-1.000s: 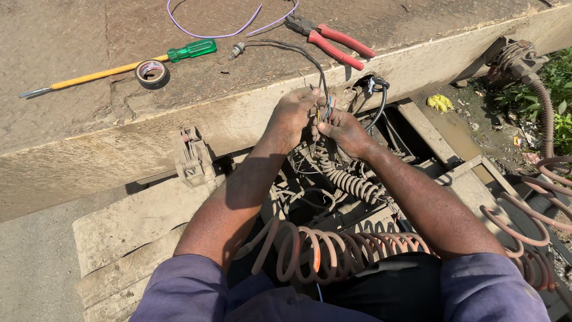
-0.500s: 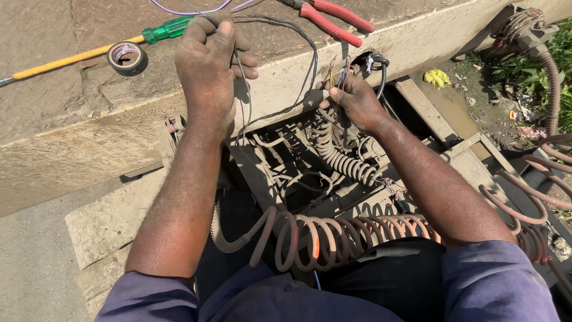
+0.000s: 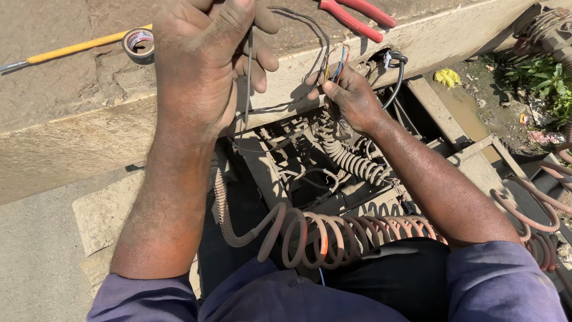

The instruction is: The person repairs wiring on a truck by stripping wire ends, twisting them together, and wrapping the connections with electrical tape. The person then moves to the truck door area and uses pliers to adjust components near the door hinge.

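Left hand point(image 3: 205, 65) raised, fingers curled shut around thin grey wire point(image 3: 249, 89); wire hangs down from fist, loops across toward right hand. Right hand point(image 3: 351, 98) lower, closed in pinch on bundle of coloured wires point(image 3: 338, 62) at ledge edge. Roll of tape point(image 3: 138, 45) and yellow screwdriver point(image 3: 77, 48) on concrete ledge point(image 3: 71, 131), left of left hand. Red pliers point(image 3: 354, 15) above right hand. Coiled hoses point(image 3: 333, 235) below both hands, near lap.

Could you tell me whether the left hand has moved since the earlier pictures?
Yes. The left hand has lifted away from the right hand and the wires, up toward the tape roll on the concrete ledge, gripping a grey wire.
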